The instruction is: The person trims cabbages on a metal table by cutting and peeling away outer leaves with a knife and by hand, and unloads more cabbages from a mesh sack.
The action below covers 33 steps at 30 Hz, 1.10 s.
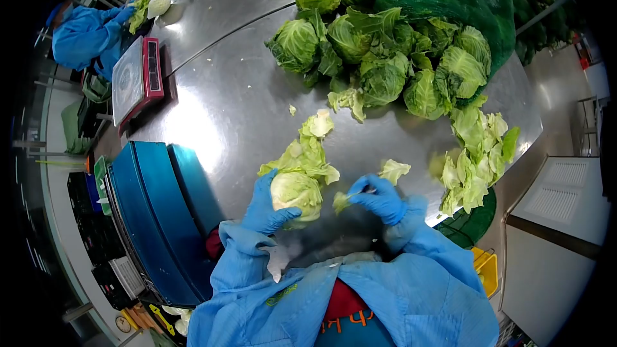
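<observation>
Both my hands wear blue gloves. My left hand point(267, 209) is wrapped round the left side of a pale trimmed cabbage point(296, 196) near the table's front edge. My right hand point(380, 199), its fingers pinched together, holds a small piece of green leaf point(342, 202) just right of the cabbage. Loose leaves point(302, 154) lie behind the cabbage, and a single leaf point(394, 171) lies behind my right hand.
Whole cabbages point(384, 77) spill from a green net bag point(453, 6) at the back. More leaves point(475, 160) pile up at the right edge. A red scale point(152, 67) and blue crates point(151, 212) stand left. A person in blue point(83, 38) handles a cabbage at the far left.
</observation>
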### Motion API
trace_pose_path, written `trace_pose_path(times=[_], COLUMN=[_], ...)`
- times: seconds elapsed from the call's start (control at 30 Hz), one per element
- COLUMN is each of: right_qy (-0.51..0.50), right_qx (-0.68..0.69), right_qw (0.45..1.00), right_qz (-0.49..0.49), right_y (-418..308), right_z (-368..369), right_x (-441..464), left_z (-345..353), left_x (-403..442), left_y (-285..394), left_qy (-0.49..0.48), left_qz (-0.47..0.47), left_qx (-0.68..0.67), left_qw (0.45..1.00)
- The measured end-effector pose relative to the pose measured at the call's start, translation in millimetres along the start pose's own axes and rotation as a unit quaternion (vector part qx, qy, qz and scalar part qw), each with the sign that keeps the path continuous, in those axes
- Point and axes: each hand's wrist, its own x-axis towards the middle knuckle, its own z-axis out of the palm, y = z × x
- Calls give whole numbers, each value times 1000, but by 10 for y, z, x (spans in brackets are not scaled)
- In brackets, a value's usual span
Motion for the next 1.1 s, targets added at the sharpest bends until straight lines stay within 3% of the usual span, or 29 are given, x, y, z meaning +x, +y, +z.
trace_pose_path(times=[0.1,0.13,0.2,0.3,0.37,0.4,0.47,0.5,0.57,0.6,0.63,0.77,0.87,0.97,1.07,1.1], right_qy=[195,260,373,280,114,73,25,20,-10,-14,-16,-90,-130,-184,-90,-54], right_qx=[-26,-162,-414,-366,-124,-104,-71,-57,-106,-114,-123,-152,-266,-256,-299,-298], right_qw=[980,951,813,879,982,991,997,998,992,992,992,984,942,948,947,948], right_qz=[16,-47,-167,-119,-86,-29,25,25,74,50,27,-23,-158,-32,-71,-97], right_y=[237,219,52,-128,219,269,247,195,70,78,106,-29,-11,34,171,170], right_z=[-436,-487,-549,-84,231,431,762,906,1000,1021,1037,1025,1095,1082,1055,1031], right_x=[-8,21,34,44,180,236,358,390,470,519,564,632,694,822,782,780], left_z=[12,5,9,-3,-58,-71,-125,-92,-36,25,83,172,214,307,384,399], left_x=[-26,-40,-67,-229,-352,-383,-480,-623,-682,-702,-711,-723,-729,-784,-901,-925], left_y=[60,48,45,-67,-345,-279,-110,-440,-452,-466,-551,-546,-525,-542,-615,-493], left_qy=[15,17,23,44,59,30,-23,25,91,123,168,172,177,215,224,199], left_qz=[-36,-38,-50,-82,-97,-106,-123,-118,-142,-151,-154,-117,-97,-62,-145,-195], left_qx=[-71,-79,-108,-149,-151,-202,-302,-301,-410,-465,-352,-358,-283,-172,-296,-405], left_qw=[997,996,993,984,982,973,945,946,896,864,908,910,938,959,917,871])
